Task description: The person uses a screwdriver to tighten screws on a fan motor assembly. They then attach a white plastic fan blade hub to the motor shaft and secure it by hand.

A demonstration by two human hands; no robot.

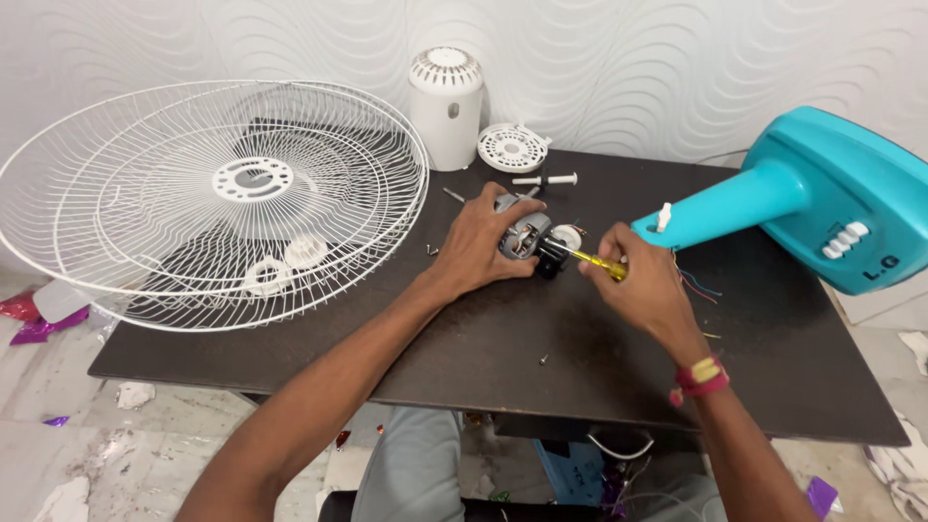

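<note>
A person is leaning over a dark, matte tabletop, both bare forearms reaching in from the bottom of the frame. The left hand is lying palm-down with fingers curled and clamped over a small grey metal fan motor, which is sitting near the middle of the table toward its far edge. The right hand, a red and yellow thread band at its wrist, is closing thumb and fingers around the translucent yellow handle of a screwdriver, its shaft pointing left into the motor's dark end. Just behind the motor a white round cap is resting. To the right, a glossy turquoise plastic fan base is lying on its side, white push-buttons showing on its broad end and thin coloured wires trailing from its neck. To the left, two white wire grilles are overhanging the table edge. Along the textured white wall are standing a white cylindrical motor housing, a slotted white disc and a white rod with a black grip. A loose screw is lying near the front.
</note>
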